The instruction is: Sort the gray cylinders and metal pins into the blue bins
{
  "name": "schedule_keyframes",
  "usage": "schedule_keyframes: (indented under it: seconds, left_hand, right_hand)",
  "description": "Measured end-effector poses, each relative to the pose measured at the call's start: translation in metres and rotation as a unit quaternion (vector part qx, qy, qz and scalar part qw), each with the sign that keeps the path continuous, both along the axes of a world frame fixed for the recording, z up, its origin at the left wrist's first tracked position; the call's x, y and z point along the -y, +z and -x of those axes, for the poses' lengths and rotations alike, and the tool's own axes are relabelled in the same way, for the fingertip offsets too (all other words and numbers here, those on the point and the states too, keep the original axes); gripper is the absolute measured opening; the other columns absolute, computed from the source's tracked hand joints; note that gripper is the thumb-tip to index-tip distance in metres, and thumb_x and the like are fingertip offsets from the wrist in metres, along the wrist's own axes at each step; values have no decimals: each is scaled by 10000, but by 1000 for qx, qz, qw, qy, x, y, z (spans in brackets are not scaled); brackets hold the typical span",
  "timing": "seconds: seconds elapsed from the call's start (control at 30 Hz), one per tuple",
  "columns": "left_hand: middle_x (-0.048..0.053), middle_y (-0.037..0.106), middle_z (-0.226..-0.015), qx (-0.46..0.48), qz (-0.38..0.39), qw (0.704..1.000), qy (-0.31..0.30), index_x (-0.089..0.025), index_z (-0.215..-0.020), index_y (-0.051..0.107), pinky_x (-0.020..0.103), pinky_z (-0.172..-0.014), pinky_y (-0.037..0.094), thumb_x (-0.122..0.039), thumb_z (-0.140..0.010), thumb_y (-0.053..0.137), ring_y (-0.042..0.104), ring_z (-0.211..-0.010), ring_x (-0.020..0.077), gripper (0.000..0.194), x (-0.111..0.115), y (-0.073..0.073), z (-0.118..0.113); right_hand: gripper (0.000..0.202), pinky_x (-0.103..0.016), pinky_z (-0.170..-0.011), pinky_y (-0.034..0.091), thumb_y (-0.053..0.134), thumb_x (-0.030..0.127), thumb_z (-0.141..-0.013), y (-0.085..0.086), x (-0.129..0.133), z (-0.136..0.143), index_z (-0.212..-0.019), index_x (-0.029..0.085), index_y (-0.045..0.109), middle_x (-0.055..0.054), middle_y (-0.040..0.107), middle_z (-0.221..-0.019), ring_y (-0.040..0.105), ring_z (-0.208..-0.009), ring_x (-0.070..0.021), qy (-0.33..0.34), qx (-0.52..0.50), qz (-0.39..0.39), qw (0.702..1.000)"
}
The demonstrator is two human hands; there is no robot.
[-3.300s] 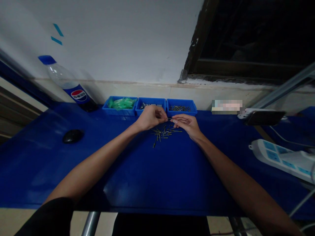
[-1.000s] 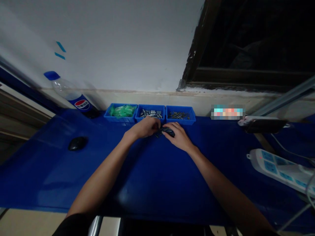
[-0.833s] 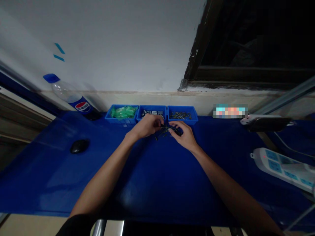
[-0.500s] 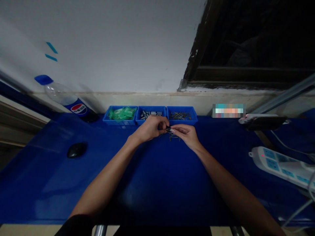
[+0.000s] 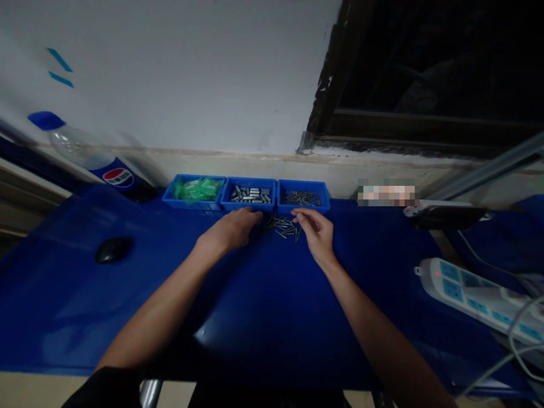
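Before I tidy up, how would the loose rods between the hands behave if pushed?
The loose rods look straight, so probably stiff. They'd likely slide on the glossy table, and where they cross, some may drag others.

Thin metal pins [image 5: 285, 228], some yellowish, lie loose on the tabletop [image 5: 272, 300] between your left hand [image 5: 233, 230] and right hand [image 5: 318, 232], flat, pointing various ways, several crossing, the rightmost just beside your right hand.
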State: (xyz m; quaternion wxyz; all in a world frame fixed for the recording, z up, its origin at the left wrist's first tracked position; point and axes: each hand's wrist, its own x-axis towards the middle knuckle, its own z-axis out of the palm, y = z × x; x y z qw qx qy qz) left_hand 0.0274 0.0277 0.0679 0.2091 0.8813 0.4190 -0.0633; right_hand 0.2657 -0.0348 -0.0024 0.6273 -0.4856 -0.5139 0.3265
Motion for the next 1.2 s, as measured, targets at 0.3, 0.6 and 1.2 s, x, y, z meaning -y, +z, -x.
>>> schedule_keyframes:
  seconds: [0.3, 0.6, 1.2]
  left_hand:
    - [106, 708, -1104, -60, -43, 997, -8, -180, -1131, 656, 253, -742, 475, 38, -811, 496, 687, -939, 209, 419, 5, -3, -9]
    - [75, 769, -995, 22, -45, 997, -51, -172, -1108, 728, 261, -790, 494, -65, -927, 496, 687, -875, 187, 313, -12, 24, 8]
    - [109, 740, -1033, -46, -32, 998, -39, -155, -1086, 715, 285, -722, 472, 21, -838, 518, 673, -884, 210, 362, -9, 1, 10]
  right_hand:
    - [271, -447, -961, 586, 694, 488, -914, 3, -4, 10, -957, 243, 802, -67, 820, -1009, 754, -979, -277, 30, -7, 56, 998]
    - [294, -484, -1091, 514, 619, 470, -948, -6, -3, 24, -1054, 250, 783, -65, 791, -1189, 704, -1179, -296, 60, -41, 40, 997]
    - [259, -406, -849, 551, 613, 437, -968, -6, -5, 12, -981, 238, 779, -76, 798, -1029, 715, -906, -241, 38, -40, 17, 998]
